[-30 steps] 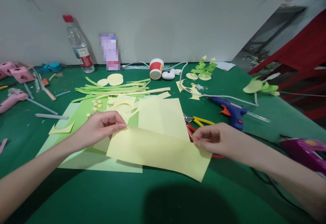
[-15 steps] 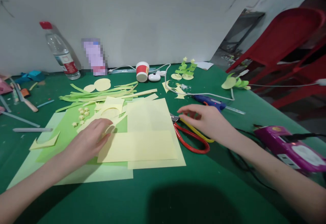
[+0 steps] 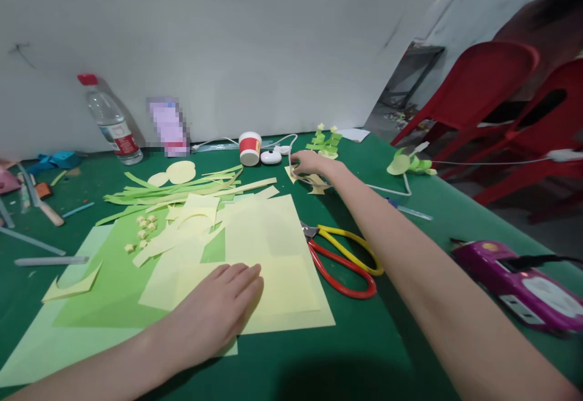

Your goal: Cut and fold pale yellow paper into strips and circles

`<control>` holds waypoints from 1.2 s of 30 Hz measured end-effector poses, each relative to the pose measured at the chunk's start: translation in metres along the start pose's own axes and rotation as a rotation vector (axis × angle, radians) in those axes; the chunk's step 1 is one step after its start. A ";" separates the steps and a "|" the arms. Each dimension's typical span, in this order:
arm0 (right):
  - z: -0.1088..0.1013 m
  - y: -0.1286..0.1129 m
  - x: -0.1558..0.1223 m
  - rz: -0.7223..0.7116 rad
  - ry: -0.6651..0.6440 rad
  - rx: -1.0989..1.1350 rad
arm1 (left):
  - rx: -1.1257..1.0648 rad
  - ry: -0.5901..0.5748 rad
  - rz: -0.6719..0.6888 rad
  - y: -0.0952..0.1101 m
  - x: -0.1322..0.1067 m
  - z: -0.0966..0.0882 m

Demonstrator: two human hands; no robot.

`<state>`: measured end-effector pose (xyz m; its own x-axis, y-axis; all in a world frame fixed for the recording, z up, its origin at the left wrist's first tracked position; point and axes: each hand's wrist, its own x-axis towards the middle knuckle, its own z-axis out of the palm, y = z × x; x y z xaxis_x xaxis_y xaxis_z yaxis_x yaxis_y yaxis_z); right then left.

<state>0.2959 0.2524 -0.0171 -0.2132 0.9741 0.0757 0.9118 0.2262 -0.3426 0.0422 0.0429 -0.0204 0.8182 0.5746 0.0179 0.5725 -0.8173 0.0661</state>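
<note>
Since half a second ago, our right hand (image 3: pixel 314 163) has been moving from above the scissors (image 3: pixel 321 229) and is now reaching the far paper scraps (image 3: pixel 317 183); our left hand (image 3: pixel 218 307) has been shifting rightward over the pale yellow rectangle (image 3: pixel 286 285).

Pale yellow rectangle, one: lying flat across the near part of a larger yellow sheet (image 3: pixel 259 225). Our left fingers are lying close together over it, palm down.

Right fingers: bending beside a scrap and the white cable (image 3: pixel 387 192); we are unable to tell whether they are pinching anything.

Scissors, one pair, red and yellow handles: lying just right of the larger sheet.

Green sheet (image 3: pixel 104 279), one: lying left, bearing small folded stars (image 3: pixel 146 226).

Green strips (image 3: pixel 173 194), a bundle; two yellow discs (image 3: pixel 181 172): lying behind the sheets.

Paper cup (image 3: pixel 250 149), white case (image 3: pixel 271 157): sitting side by side near the wall.

Water bottle (image 3: pixel 116 133), red cap: standing at far left.

Purple power strip (image 3: pixel 523 285): lying at right.
</note>
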 end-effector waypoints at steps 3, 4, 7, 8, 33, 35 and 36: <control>0.005 0.004 0.007 0.030 -0.018 0.029 | -0.005 -0.004 0.000 0.000 0.001 -0.003; 0.005 0.004 0.009 0.045 -0.018 0.040 | -0.003 -0.010 -0.002 0.000 0.001 -0.004; 0.002 0.005 0.013 0.087 0.025 0.069 | -0.003 -0.032 -0.006 0.000 0.002 -0.006; -0.001 0.004 0.014 0.104 0.055 0.075 | -0.008 -0.037 -0.004 0.000 0.002 -0.006; -0.015 -0.117 -0.202 -0.758 0.339 0.682 | -0.767 0.186 0.059 0.019 0.012 -0.046; -0.018 -0.115 -0.200 -0.869 0.303 0.598 | -0.793 0.170 0.069 0.021 0.011 -0.049; -0.018 -0.115 -0.199 -0.924 0.295 0.538 | -0.812 0.159 0.068 0.022 0.011 -0.051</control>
<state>0.2398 0.0328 0.0240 -0.5753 0.4108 0.7073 0.1583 0.9043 -0.3964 0.0610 0.0336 0.0323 0.7974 0.5743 0.1851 0.2561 -0.5998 0.7580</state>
